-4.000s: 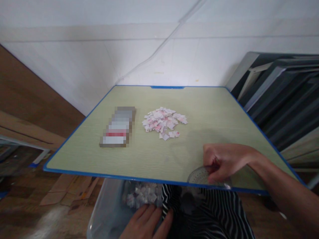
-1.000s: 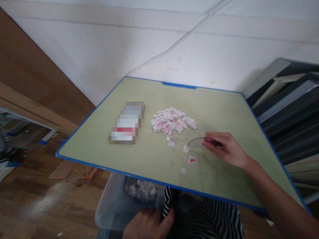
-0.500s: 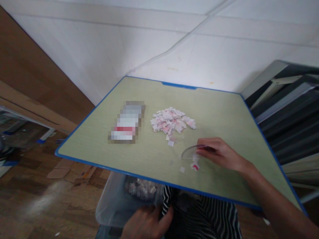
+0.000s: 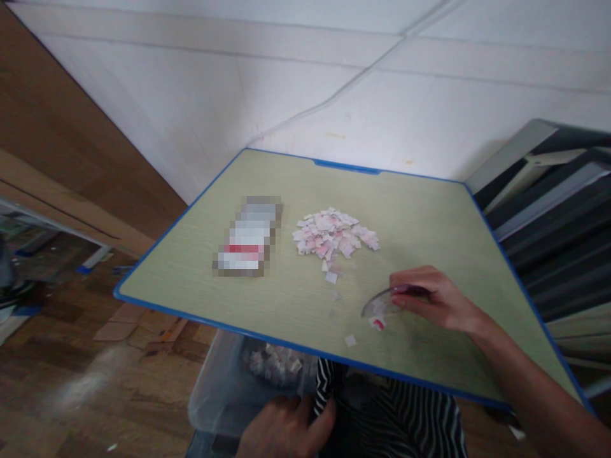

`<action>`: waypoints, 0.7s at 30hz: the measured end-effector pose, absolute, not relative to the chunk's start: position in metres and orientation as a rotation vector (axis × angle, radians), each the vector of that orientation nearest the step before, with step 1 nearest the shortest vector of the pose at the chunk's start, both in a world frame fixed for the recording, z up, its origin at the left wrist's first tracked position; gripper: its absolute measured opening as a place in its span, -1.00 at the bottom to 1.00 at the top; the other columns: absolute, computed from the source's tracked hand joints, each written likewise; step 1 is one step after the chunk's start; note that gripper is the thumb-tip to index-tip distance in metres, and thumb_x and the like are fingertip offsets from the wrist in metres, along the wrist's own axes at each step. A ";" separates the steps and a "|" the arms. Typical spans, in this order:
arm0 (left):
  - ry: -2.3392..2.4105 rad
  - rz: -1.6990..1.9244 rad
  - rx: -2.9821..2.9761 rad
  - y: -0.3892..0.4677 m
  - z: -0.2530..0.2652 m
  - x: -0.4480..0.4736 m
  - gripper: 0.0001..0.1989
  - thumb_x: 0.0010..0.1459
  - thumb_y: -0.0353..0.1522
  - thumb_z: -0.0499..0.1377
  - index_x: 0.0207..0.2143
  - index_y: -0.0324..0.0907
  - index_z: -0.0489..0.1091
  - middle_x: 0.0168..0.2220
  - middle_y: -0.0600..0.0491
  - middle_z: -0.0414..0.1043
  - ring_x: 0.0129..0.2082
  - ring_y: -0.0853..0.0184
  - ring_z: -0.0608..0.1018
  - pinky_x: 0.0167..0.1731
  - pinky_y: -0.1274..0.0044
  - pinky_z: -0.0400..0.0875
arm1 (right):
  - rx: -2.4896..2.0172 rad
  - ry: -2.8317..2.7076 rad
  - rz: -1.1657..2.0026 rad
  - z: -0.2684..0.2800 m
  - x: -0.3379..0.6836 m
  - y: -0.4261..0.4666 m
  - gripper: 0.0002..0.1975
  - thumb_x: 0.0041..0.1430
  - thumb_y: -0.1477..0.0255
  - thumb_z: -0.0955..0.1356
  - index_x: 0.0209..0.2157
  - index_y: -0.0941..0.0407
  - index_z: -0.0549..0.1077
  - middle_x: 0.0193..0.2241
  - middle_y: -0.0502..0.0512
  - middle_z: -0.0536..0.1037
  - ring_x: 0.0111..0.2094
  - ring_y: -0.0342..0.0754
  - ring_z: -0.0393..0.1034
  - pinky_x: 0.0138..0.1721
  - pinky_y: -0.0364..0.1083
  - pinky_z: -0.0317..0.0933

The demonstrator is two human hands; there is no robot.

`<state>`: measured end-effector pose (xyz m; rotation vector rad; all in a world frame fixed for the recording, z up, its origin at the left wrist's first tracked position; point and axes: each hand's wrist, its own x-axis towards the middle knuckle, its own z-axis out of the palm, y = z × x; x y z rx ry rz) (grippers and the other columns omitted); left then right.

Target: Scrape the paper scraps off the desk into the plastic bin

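Note:
My right hand (image 4: 424,298) pinches a thin, clear, curved piece (image 4: 377,302) with a dark reddish edge, tilted low over the table (image 4: 267,299). Just under it lies a small paper with a red mark (image 4: 378,324). A loose white paper square (image 4: 351,341) rests close to the table's front edge. Farther back spreads a heap of small white and pinkish paper squares (image 4: 329,232). Below the front edge, my left hand (image 4: 286,429) is closed beside striped cloth (image 4: 324,381) and a clear plastic bin (image 4: 214,381); what its fingers grip is hidden.
A pixelated flat object (image 4: 248,235) lies on the table's left side. More small pale pieces (image 4: 274,362) are in the bin. A wall with a cable (image 4: 329,102) stands behind, folded dark furniture (image 4: 554,216) on the right, and flattened cardboard (image 4: 124,321) on the floor.
My right hand and the clear piece have moved slightly right and toward the front edge. The loose paper square near that edge has slid closer to it. My left hand stays put.

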<state>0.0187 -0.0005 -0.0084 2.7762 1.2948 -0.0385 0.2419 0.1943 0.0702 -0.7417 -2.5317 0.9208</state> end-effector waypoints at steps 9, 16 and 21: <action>1.292 -0.051 2.781 0.000 -0.007 0.018 -0.59 0.03 -0.50 0.12 -0.03 -0.21 0.15 -0.45 0.04 0.42 -0.55 0.36 0.47 -0.60 0.61 0.35 | -0.961 -2.308 0.697 0.048 0.225 0.203 -0.83 0.14 0.41 0.23 -0.50 0.16 0.31 -0.59 0.00 0.33 -0.56 -0.19 0.20 -0.53 -0.20 0.09; 1.241 -0.060 2.772 0.002 -0.006 0.020 -0.60 0.01 -0.51 0.11 -0.05 -0.22 0.17 -0.43 0.02 0.44 -0.56 0.34 0.48 -0.62 0.61 0.35 | -0.760 -2.496 0.726 0.051 0.218 0.191 -0.82 0.18 0.41 0.20 -0.49 0.13 0.27 -0.61 -0.03 0.28 -0.60 -0.21 0.14 -0.57 -0.21 0.05; 1.309 0.028 2.744 0.000 -0.005 0.021 -0.57 -0.02 -0.59 0.03 -0.06 -0.19 0.18 -0.42 0.05 0.44 -0.56 0.33 0.49 -0.62 0.60 0.36 | -0.811 -2.524 0.675 0.053 0.213 0.187 -0.85 0.20 0.40 0.17 -0.44 0.09 0.22 -0.55 0.04 0.33 -0.54 -0.16 0.20 -0.50 -0.17 0.11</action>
